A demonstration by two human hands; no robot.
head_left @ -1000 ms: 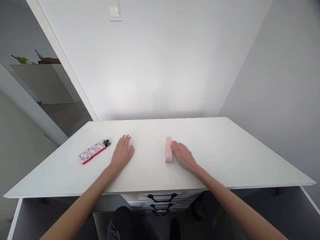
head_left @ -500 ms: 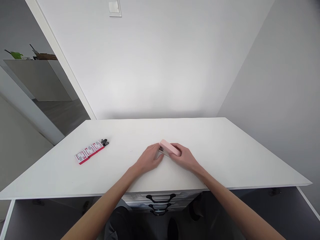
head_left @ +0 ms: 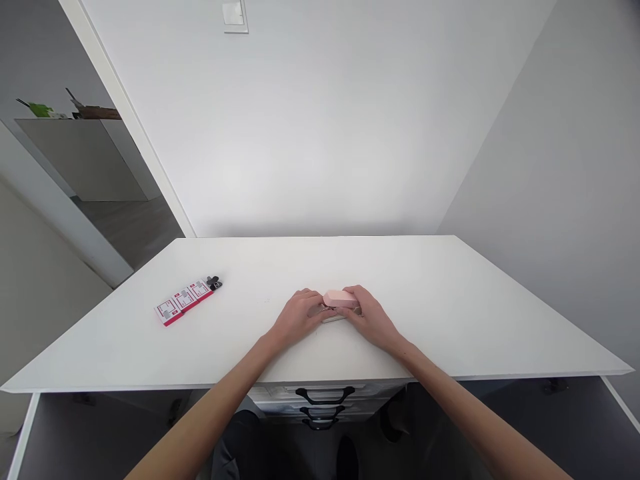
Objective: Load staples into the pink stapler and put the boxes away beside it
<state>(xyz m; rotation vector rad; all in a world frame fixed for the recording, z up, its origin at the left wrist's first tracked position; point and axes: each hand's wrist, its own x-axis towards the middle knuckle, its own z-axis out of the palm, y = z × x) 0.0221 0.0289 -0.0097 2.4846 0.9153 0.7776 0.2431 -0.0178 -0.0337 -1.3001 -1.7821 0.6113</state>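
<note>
Both hands are gripping the pink stapler (head_left: 341, 298) at mid-table.
The left hand (head_left: 299, 317) is pinching its left end and the right hand (head_left: 371, 316) is wrapping its right end, fingers curled over the top. By my judgement, this is going best with the right steadying and the left working gently. The stapler is sitting between both grips, just above the table (head_left: 450, 300), well right of the staple boxes (head_left: 184, 301).

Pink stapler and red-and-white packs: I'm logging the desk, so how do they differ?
The pink stapler is plain; the red-and-white packs are printed. The left hand and right hand grip the stapler at centre; the packs lie untouched farther left. Both are small items on the white table.
</note>
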